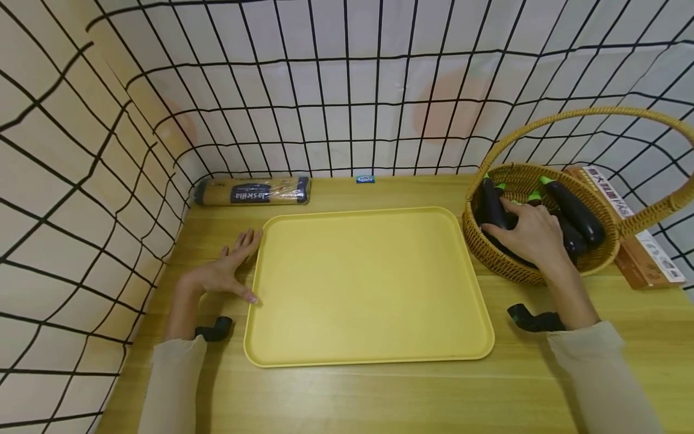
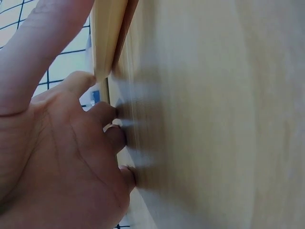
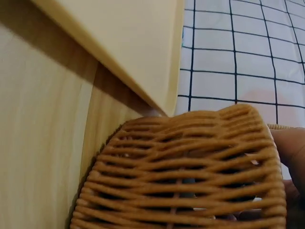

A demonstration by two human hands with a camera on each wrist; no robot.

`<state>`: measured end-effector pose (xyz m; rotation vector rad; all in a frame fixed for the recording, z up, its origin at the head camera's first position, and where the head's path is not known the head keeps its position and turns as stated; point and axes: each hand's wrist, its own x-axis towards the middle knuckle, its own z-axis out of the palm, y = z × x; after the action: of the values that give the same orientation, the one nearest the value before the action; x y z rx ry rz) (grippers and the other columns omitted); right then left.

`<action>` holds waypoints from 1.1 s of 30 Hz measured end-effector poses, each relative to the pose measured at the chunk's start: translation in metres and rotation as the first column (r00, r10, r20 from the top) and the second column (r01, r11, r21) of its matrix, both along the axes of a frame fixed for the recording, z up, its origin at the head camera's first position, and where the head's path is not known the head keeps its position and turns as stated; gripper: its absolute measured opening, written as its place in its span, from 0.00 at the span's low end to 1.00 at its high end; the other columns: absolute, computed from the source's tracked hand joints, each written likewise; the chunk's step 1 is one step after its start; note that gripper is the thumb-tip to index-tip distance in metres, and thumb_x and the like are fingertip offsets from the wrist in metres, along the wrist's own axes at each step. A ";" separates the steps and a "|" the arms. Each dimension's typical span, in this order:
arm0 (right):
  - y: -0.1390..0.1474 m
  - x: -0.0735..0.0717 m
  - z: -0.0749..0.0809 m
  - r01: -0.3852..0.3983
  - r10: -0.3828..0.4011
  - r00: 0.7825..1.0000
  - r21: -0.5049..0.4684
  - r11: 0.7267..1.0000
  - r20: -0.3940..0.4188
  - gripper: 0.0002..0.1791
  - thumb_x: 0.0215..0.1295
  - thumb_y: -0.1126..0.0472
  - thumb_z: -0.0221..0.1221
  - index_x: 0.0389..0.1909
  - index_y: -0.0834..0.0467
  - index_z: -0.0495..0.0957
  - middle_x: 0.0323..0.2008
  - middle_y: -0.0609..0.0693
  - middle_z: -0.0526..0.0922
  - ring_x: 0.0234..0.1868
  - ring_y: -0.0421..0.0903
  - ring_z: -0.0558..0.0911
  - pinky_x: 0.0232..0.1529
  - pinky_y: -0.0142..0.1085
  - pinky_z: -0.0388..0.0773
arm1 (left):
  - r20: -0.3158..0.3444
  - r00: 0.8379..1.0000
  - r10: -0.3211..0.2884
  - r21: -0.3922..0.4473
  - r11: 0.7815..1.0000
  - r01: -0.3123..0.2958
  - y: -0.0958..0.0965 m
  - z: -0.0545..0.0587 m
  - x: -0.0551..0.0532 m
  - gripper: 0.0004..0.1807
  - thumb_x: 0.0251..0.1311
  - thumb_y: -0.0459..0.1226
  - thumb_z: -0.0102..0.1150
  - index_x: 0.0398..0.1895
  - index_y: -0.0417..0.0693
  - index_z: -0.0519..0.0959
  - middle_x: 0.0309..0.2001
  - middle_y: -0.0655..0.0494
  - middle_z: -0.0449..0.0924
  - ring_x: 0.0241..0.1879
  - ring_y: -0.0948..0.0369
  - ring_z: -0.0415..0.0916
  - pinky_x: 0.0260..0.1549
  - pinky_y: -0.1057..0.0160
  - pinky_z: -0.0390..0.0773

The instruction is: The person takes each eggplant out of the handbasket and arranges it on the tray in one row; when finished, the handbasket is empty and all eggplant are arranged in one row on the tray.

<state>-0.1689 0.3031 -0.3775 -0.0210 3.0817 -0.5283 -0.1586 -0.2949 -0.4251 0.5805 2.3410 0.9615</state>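
My left hand lies at the left edge of a yellow tray, fingers spread, with thumb and fingertips at the rim. In the left wrist view the palm faces the camera and fingertips rest on the tabletop. My right hand reaches into a wicker basket with a tall handle. Its thumb and fingers are bent around a dark eggplant on the basket's left side. Several other eggplants lie in there. The basket wall hides most of that grip in the right wrist view.
A packaged roll lies at the back left and a small blue packet at the back. Behind the basket is a long brown-and-white box. Black wire grid panels border the wooden table.
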 end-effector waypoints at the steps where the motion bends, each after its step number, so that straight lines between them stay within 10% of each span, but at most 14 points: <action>1: -0.001 0.000 0.000 -0.006 0.006 1.000 -0.005 1.000 -0.001 0.46 0.70 0.38 0.59 0.77 0.65 0.61 0.36 0.71 0.80 0.36 0.66 0.74 0.34 0.50 0.66 | -0.001 1.000 0.000 0.001 1.000 0.000 0.000 0.000 0.000 0.80 0.44 0.46 0.85 0.84 0.45 0.27 0.81 0.38 0.10 0.79 0.37 0.07 0.71 0.26 0.15; 6: -0.003 0.000 0.002 -0.005 0.004 1.000 -0.050 0.999 -0.026 0.45 0.71 0.37 0.58 0.78 0.61 0.60 0.16 0.54 0.70 0.15 0.47 0.63 0.19 0.38 0.59 | -0.001 1.000 0.004 -0.001 1.000 -0.004 0.000 -0.001 -0.001 0.80 0.44 0.47 0.85 0.84 0.45 0.28 0.81 0.38 0.10 0.79 0.38 0.07 0.71 0.26 0.15; 21: 0.016 0.026 0.028 -0.013 0.007 0.999 -0.152 0.988 -0.044 0.40 0.70 0.40 0.63 0.78 0.52 0.65 0.07 0.45 0.61 0.11 0.42 0.59 0.16 0.35 0.58 | 0.009 1.000 0.005 0.014 1.000 -0.005 0.001 0.000 0.000 0.79 0.45 0.47 0.84 0.84 0.46 0.27 0.80 0.39 0.09 0.79 0.39 0.06 0.71 0.27 0.14; 33: 0.026 0.080 0.055 -0.087 0.116 0.957 -0.121 0.989 0.267 0.40 0.72 0.38 0.60 0.81 0.45 0.60 0.37 0.57 0.79 0.24 0.44 0.65 0.28 0.38 0.63 | 0.012 1.000 0.006 0.019 1.000 -0.006 0.001 0.001 0.000 0.80 0.44 0.47 0.84 0.84 0.45 0.27 0.80 0.38 0.09 0.79 0.38 0.06 0.71 0.27 0.14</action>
<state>-0.0893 0.3290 -0.3221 -0.0985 2.7635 -0.6335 -0.1586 -0.2936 -0.4245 0.5736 2.3265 0.9889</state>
